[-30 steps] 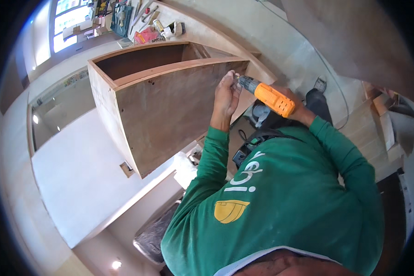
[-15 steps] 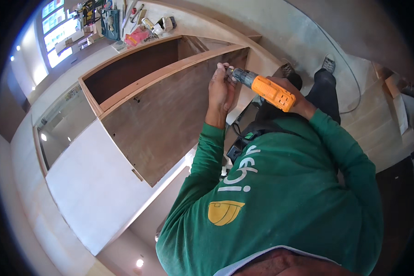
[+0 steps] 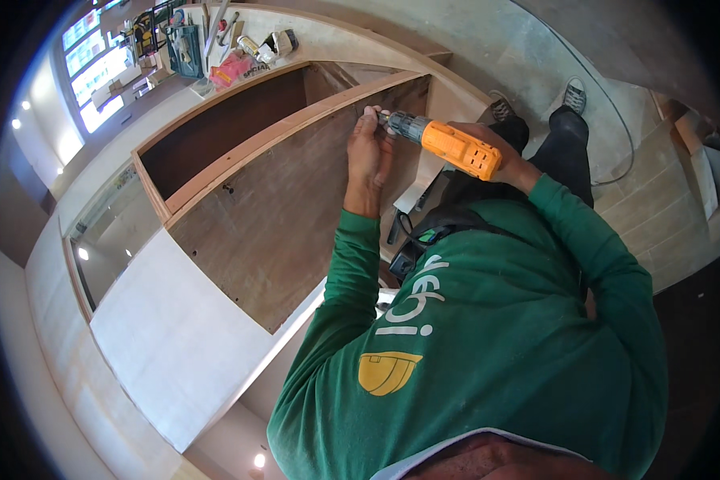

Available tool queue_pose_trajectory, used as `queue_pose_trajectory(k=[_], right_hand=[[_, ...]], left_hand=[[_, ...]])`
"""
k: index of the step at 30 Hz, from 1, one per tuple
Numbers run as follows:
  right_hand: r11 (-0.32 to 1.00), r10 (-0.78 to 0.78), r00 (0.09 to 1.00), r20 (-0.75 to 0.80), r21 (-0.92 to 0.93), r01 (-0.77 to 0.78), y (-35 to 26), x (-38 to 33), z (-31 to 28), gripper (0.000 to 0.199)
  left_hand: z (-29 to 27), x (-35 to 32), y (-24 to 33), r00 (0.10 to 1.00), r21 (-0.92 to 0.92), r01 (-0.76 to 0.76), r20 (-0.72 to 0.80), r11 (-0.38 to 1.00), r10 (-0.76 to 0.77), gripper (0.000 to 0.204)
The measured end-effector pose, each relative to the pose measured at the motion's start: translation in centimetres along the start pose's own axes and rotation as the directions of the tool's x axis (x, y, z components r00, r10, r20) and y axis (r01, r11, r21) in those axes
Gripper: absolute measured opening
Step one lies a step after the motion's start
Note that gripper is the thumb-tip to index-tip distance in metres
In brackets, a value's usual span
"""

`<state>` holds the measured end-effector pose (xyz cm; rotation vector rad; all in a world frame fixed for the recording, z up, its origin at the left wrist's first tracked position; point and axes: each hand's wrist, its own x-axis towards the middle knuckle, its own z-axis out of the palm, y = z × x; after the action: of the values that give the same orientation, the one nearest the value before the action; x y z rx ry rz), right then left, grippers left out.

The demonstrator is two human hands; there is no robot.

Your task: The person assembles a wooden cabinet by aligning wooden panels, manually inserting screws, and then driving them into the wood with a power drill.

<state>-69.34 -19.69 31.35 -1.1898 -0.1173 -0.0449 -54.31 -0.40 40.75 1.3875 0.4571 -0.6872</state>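
My right hand [image 3: 510, 160] is wrapped round the grip of an orange and black cordless drill [image 3: 458, 150], whose nose points left. Close to the drill's bit, the thumb and fingers of my left hand [image 3: 366, 160] are pinched together. Whatever they hold is too small or hidden to make out. Both hands are over the far right part of a brown wooden panel [image 3: 268, 204] set in a wooden cabinet frame [image 3: 240, 158]. A small dark fitting [image 3: 229, 189] sticks out of the panel near its upper left.
Beyond the panel lies a deep open compartment [image 3: 232, 128]. A pink plastic bag [image 3: 234, 67], a green tool case [image 3: 185, 52] and loose tools rest on the far ledge. A white panel [image 3: 176, 328] is at the left. A cable [image 3: 588, 96] crosses the floor near my shoes.
Both hands and the drill have shifted a little to the left, farther over the brown panel. The left fingers stay pinched at the bit, and the right hand keeps its grip.
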Motion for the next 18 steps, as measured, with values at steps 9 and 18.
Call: queue_pose_trajectory(k=[9,18], right_hand=[[0.996,0.063,0.996,0.064,-0.06,-0.059,-0.5,-0.2,-0.5,0.055],[0.99,-0.056,0.998,-0.019,-0.133,0.053,1.0,-0.5,-0.2,0.046]], left_hand=[[0.5,-0.4,0.1,0.994,0.038,-0.008,-0.104,0.999,0.012,0.02],[4.2,-5.8,9.5,0.825,0.635,-0.442,0.565,-0.633,-0.01,0.046]])
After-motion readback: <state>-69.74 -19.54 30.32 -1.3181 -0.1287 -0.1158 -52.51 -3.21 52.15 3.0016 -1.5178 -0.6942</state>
